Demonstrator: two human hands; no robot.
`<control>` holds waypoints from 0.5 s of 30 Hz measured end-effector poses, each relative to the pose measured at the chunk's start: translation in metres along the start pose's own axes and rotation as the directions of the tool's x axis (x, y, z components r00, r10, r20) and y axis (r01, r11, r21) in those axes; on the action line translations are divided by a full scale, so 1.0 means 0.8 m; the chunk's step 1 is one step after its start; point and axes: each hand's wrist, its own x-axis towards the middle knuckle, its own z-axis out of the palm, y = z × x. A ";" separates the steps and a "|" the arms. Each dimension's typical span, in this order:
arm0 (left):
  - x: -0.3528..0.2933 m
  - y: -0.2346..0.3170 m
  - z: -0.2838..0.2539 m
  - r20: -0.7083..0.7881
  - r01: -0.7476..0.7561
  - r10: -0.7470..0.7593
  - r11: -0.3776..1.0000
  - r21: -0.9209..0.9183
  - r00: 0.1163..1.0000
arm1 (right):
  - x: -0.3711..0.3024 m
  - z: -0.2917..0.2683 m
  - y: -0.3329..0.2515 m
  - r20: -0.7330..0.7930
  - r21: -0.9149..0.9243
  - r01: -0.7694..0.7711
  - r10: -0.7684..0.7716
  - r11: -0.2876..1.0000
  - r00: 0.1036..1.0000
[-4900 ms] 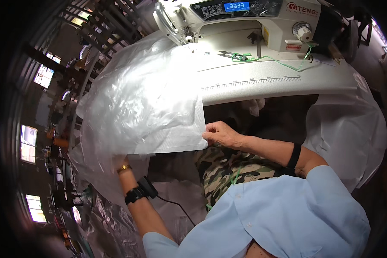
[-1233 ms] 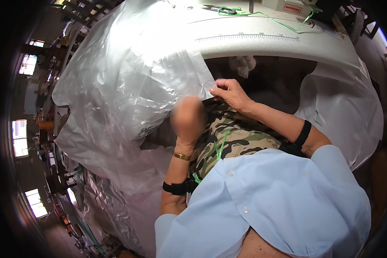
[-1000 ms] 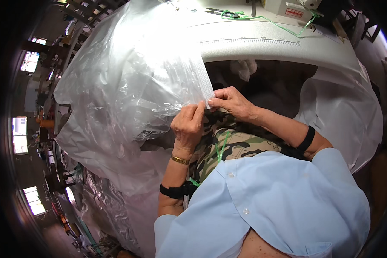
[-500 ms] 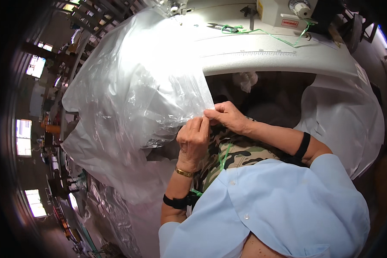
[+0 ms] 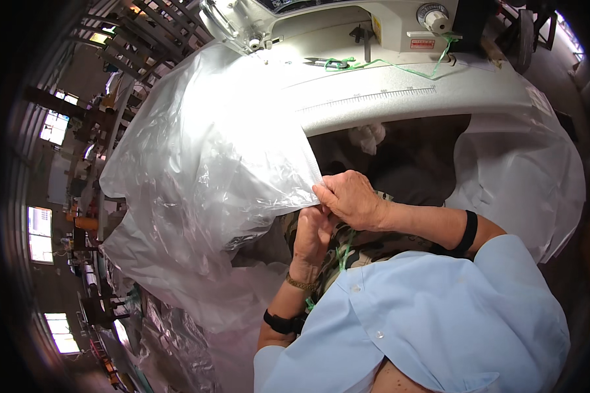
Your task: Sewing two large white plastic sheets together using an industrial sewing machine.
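A large translucent white plastic sheet (image 5: 203, 157) drapes over the left of the sewing table and hangs down. My right hand (image 5: 355, 200) pinches its lower right corner between thumb and fingers. Just below and touching it, my left hand (image 5: 313, 237) is closed with curled fingers at the same corner, their tips partly hidden behind the right hand. The sheet's edge runs taut from the corner up to the table. Both hands are in front of my lap, off the table's front edge.
A sewing machine (image 5: 400, 29) stands on the white table (image 5: 380, 98), which has a printed ruler. Small thread snips (image 5: 337, 63) and green string (image 5: 400, 71) lie there. More white sheeting (image 5: 518, 183) hangs at right. A crumpled white wad (image 5: 367, 136) shows beneath the table.
My left hand has turned and drawn in beneath the right hand at the corner. The sheet's lower edge is pulled straighter toward me. The view has shifted slightly.
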 end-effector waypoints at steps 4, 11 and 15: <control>0.022 -0.019 0.005 -0.317 -0.048 -0.025 0.974 -0.221 0.948 | 0.000 -0.001 0.001 0.074 -0.475 0.187 -0.173 0.860 0.982; 0.051 -0.021 0.002 -0.528 -0.098 -0.074 0.952 -0.290 0.846 | -0.005 0.009 0.007 0.095 -0.551 0.158 -0.126 0.820 0.987; 0.045 -0.015 0.003 -0.513 -0.124 -0.042 0.950 -0.285 0.857 | -0.005 0.006 0.003 0.045 -0.518 0.298 -0.322 0.802 0.946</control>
